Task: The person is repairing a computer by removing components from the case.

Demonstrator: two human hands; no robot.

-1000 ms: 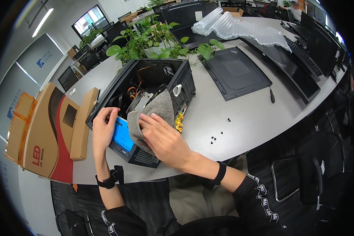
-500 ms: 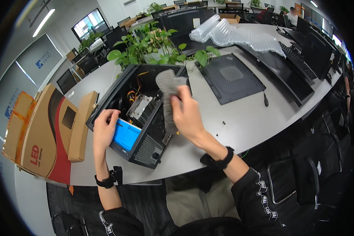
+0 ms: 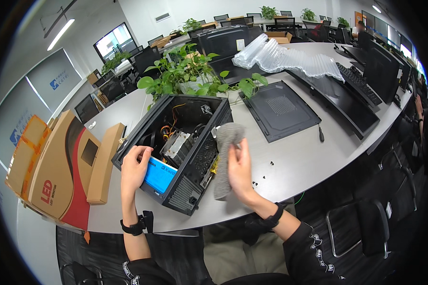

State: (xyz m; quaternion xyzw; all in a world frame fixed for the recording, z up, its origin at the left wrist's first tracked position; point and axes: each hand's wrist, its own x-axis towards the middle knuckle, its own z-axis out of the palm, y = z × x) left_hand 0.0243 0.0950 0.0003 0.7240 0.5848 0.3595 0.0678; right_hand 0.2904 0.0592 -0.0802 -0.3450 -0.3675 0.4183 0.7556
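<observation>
A black desktop computer case point(image 3: 181, 191) lies open on the table, showing orange and yellow cables and a metal box inside. A power supply with a blue label point(image 3: 160, 176) sits in its near corner. My left hand point(image 3: 134, 167) is closed over the case's left edge beside that label. In my right hand point(image 3: 240, 172) is a grey cloth point(image 3: 224, 173), gripped between thumb and fingers. It hangs along the right side of the case, partly covering it; whether it touches the case I cannot tell.
A black side panel point(image 3: 283, 107) lies to the right, a screwdriver point(image 3: 321, 134) at its corner. Several small screws point(image 3: 257, 183) are scattered nearby. Leafy plants point(image 3: 183, 73) stand behind the case. Cardboard boxes point(image 3: 57, 175) stand left; air-cushion wrap point(image 3: 295, 59) covers part of a monitor point(image 3: 340, 105).
My right hand has moved the cloth from above the case's right edge down and to the right, beside it. My left hand stays on the case edge. The whole view has shifted slightly.
</observation>
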